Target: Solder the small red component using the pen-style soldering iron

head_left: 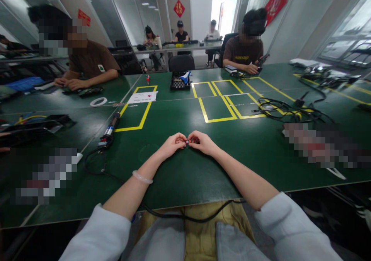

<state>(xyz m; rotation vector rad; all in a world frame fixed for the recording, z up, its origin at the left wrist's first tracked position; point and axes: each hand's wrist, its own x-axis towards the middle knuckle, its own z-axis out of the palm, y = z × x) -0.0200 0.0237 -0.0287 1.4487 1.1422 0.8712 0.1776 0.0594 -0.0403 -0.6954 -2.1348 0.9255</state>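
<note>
Over the middle of the green table (pixel 171 176), my left hand (pixel 174 144) and my right hand (pixel 203 142) meet fingertip to fingertip. Pinched between them is a small dark piece (pixel 187 142) with a light part on it, too small to name. The fingers of both hands are closed on it, and bits of dark and red show by the right fingers. A pale bangle (pixel 142 177) circles my left wrist. Beyond the hands lie yellow tape outlines (pixel 222 120) on the tabletop.
A black tray (pixel 179 86) holding a blue-and-white item stands at the back. Left are a cylindrical tool (pixel 110 129) with a cable, a tape roll (pixel 98 101) and a paper sheet (pixel 143 97). Tangled black cables (pixel 285 110) lie right. Two people sit across the table.
</note>
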